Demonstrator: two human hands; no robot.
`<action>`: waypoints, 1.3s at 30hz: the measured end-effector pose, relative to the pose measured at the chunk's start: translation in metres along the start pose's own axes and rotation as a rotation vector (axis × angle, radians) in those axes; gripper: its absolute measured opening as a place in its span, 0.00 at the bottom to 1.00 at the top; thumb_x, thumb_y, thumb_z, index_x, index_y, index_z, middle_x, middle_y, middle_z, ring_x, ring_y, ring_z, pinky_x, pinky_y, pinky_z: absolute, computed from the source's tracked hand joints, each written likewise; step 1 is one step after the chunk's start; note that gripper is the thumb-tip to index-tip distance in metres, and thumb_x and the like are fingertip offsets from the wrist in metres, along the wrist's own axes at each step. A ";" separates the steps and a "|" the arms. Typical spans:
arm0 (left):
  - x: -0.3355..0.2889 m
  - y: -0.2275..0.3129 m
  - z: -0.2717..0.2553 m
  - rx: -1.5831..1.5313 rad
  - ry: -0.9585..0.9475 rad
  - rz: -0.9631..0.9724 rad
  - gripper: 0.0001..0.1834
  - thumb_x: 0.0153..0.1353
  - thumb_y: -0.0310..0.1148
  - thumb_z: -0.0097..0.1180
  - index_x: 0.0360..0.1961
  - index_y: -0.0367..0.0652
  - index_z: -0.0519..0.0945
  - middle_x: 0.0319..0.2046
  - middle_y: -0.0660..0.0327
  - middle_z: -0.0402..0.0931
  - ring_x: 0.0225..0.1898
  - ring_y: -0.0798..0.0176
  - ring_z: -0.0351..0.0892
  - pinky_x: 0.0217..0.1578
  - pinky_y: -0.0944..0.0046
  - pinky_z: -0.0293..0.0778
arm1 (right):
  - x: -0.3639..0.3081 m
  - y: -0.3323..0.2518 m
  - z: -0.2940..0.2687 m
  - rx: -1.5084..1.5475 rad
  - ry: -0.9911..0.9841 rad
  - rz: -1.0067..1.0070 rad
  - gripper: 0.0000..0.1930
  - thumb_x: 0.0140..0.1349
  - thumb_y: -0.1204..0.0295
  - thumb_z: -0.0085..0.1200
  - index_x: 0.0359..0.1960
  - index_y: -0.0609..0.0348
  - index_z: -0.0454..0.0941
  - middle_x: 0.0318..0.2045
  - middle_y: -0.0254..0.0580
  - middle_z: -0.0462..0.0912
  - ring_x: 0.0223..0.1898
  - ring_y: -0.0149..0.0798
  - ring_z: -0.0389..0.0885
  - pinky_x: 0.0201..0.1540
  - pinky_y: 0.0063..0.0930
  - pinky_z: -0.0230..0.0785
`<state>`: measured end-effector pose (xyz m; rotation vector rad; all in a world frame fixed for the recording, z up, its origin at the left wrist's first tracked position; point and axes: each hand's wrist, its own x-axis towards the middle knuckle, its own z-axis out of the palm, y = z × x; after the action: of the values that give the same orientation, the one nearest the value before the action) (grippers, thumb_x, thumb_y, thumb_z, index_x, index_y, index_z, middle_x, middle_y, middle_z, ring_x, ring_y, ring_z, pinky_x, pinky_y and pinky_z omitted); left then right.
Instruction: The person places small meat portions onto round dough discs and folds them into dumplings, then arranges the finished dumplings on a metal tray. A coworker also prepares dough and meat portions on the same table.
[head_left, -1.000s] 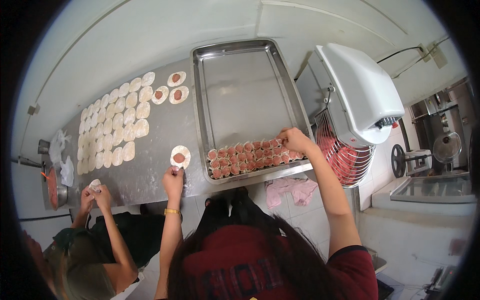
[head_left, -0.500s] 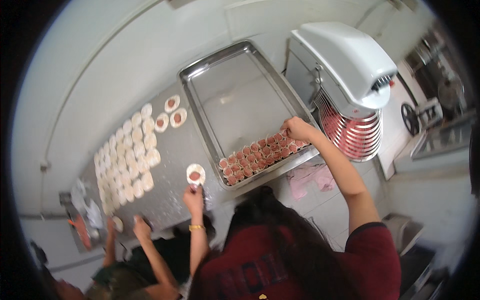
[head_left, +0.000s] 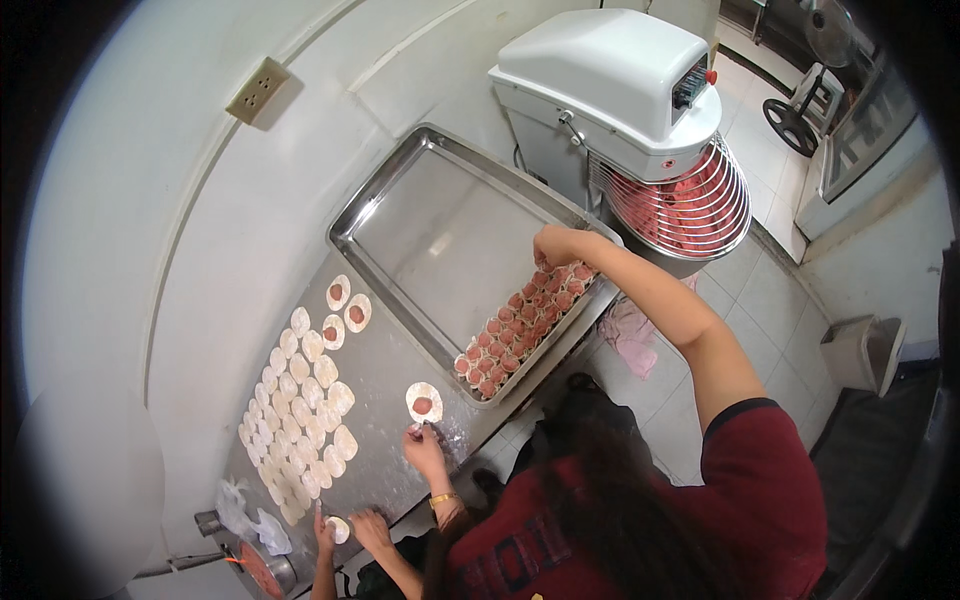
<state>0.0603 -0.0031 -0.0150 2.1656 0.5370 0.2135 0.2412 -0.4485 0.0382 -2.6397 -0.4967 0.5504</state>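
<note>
My right hand (head_left: pixel 560 247) reaches into a large metal tray (head_left: pixel 385 205), over the far end of packed rows of open-topped meat dumplings (head_left: pixel 515 335). Its fingers are closed and point down; whatever they hold is hidden. On the floured table, my left hand (head_left: pixel 426 455), with a gold bracelet at the wrist, is closed at the near edge of a round dough wrapper (head_left: pixel 424 388). A lump of meat filling (head_left: pixel 422 406) sits on that wrapper. Something small and pale shows at the left fingertips, too small to name.
Three filled wrappers (head_left: pixel 357 313) lie left of the tray, beside rows of plain wrappers (head_left: pixel 300 410). A co-worker's hands (head_left: pixel 370 530) are around another wrapper (head_left: pixel 338 530). A metal bowl of filling (head_left: pixel 262 570) stands lower left. Behind the tray is a white mixer (head_left: pixel 610 75) holding reddish meat.
The whole view has shifted and turned. My right hand stays at the far end of the dumpling rows, my left at the same wrapper. The co-worker's right hand is now closer to their wrapper.
</note>
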 end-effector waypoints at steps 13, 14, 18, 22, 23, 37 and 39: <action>0.007 0.018 -0.007 0.284 0.107 -0.058 0.13 0.50 0.35 0.60 0.33 0.36 0.81 0.27 0.46 0.79 0.29 0.45 0.80 0.33 0.53 0.73 | -0.007 -0.048 -0.009 -0.013 0.361 0.018 0.22 0.44 0.83 0.49 0.44 0.56 0.80 0.39 0.51 0.80 0.41 0.52 0.79 0.45 0.39 0.72; 0.006 0.019 -0.006 0.282 0.130 -0.056 0.13 0.49 0.35 0.59 0.31 0.36 0.81 0.27 0.45 0.79 0.29 0.45 0.79 0.33 0.53 0.73 | -0.002 -0.067 -0.009 0.018 0.435 -0.013 0.22 0.45 0.83 0.48 0.45 0.56 0.79 0.40 0.52 0.80 0.42 0.53 0.78 0.45 0.40 0.71; 0.007 0.023 -0.007 0.297 0.119 -0.050 0.11 0.50 0.35 0.59 0.31 0.38 0.79 0.30 0.49 0.77 0.35 0.48 0.78 0.36 0.52 0.72 | 0.016 -0.157 0.029 0.339 0.375 -0.286 0.18 0.47 0.83 0.46 0.41 0.60 0.79 0.39 0.51 0.79 0.40 0.53 0.78 0.45 0.39 0.71; 0.005 0.025 -0.009 0.305 0.119 0.014 0.12 0.51 0.34 0.59 0.34 0.41 0.76 0.35 0.51 0.75 0.39 0.49 0.76 0.39 0.53 0.72 | 0.038 -0.240 0.103 0.298 0.280 -0.431 0.13 0.49 0.82 0.46 0.37 0.64 0.78 0.38 0.53 0.76 0.41 0.55 0.76 0.45 0.42 0.69; 0.005 0.025 -0.011 0.304 0.095 0.031 0.12 0.51 0.34 0.59 0.35 0.41 0.76 0.36 0.52 0.74 0.40 0.49 0.75 0.39 0.53 0.72 | 0.045 -0.253 0.118 0.308 0.275 -0.426 0.11 0.49 0.82 0.47 0.35 0.66 0.77 0.38 0.53 0.75 0.42 0.56 0.75 0.45 0.42 0.69; -0.009 0.032 -0.008 0.244 0.043 -0.056 0.10 0.51 0.32 0.59 0.32 0.37 0.76 0.31 0.50 0.75 0.36 0.50 0.77 0.36 0.55 0.73 | 0.065 -0.279 0.170 0.403 0.310 -0.113 0.07 0.47 0.77 0.52 0.30 0.65 0.76 0.30 0.49 0.78 0.32 0.50 0.77 0.37 0.37 0.70; -0.009 0.021 -0.015 0.056 -0.013 -0.118 0.09 0.53 0.30 0.57 0.35 0.36 0.76 0.31 0.51 0.76 0.36 0.56 0.78 0.36 0.60 0.74 | 0.057 -0.278 0.176 0.546 0.262 -0.057 0.08 0.49 0.77 0.53 0.32 0.65 0.76 0.29 0.48 0.80 0.29 0.46 0.79 0.34 0.33 0.71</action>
<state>0.0535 -0.0071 0.0111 2.1798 0.6685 0.1203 0.1413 -0.1329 -0.0045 -2.1240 -0.2878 0.2651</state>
